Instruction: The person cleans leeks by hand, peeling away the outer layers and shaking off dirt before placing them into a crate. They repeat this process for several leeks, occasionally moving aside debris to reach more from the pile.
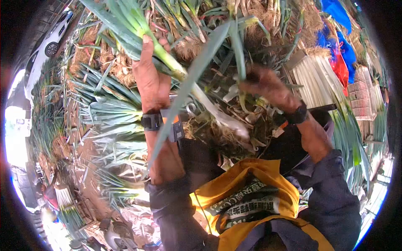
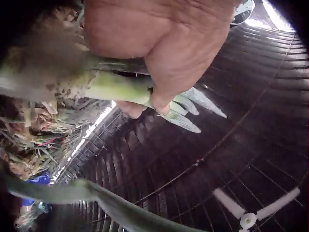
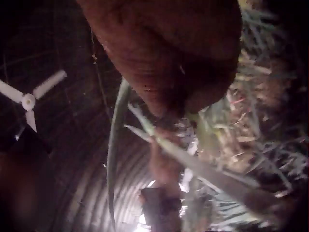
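My left hand [image 1: 151, 79] grips a large green onion [image 1: 201, 97] round its upper stalk, thumb along the green part. Its white root end slants down to the right, over the lap. In the left wrist view the thumb presses the stalk [image 2: 113, 87] just below where the leaves split. To the right, my blurred right hand [image 1: 268, 85] pinches a long green leaf [image 1: 238, 52]; the leaf bends sharply at the top and its long part hangs down across the onion. In the right wrist view this leaf [image 3: 112, 150] trails from the fingers.
Bundles of green onions [image 1: 113, 113] lie on the left, with rooty heaps [image 1: 188, 48] in front. Trimmed white-stalked onions [image 1: 314, 79] are stacked at the right, near a plastic crate [image 1: 362, 98]. Peeled scraps [image 1: 234, 138] cover the ground before the yellow apron [image 1: 251, 192].
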The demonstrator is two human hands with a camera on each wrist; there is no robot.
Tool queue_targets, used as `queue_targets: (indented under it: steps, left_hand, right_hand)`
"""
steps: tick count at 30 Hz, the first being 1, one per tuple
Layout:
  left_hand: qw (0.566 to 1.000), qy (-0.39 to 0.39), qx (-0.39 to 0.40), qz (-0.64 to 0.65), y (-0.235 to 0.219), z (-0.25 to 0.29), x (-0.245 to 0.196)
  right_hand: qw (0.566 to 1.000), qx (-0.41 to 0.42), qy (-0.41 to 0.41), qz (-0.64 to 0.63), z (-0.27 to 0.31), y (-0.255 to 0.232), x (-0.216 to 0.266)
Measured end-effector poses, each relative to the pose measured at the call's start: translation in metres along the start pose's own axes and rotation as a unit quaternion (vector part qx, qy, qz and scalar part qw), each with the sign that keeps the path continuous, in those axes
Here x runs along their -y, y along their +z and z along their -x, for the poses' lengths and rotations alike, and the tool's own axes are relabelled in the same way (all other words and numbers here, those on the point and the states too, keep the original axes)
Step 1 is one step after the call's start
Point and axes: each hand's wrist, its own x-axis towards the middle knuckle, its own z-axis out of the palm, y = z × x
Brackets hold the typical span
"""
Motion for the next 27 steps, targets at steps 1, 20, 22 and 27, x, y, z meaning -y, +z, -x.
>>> queue_targets:
  steps: [1, 20, 22, 27]
  left_hand:
    - [0.999, 0.036, 0.009, -0.013, -0.001, -0.001, 0.000]
    - [0.992, -0.037, 0.118, 0.023, 0.017, 0.016, 0.014]
    - [0.992, -0.047, 0.119, 0.018, 0.007, 0.005, 0.015]
    - [0.995, -0.057, 0.083, 0.004, 0.003, 0.003, 0.025]
  right_hand:
    - [0.991, 0.063, 0.026, 0.117, 0.009, -0.003, -0.020]
    - [0.921, -0.199, -0.299, 0.152, -0.075, 0.075, 0.043]
    - [0.955, -0.144, -0.255, 0.056, -0.076, 0.060, 0.056]
    - [0.971, -0.017, -0.215, -0.099, -0.083, 0.050, 0.063]
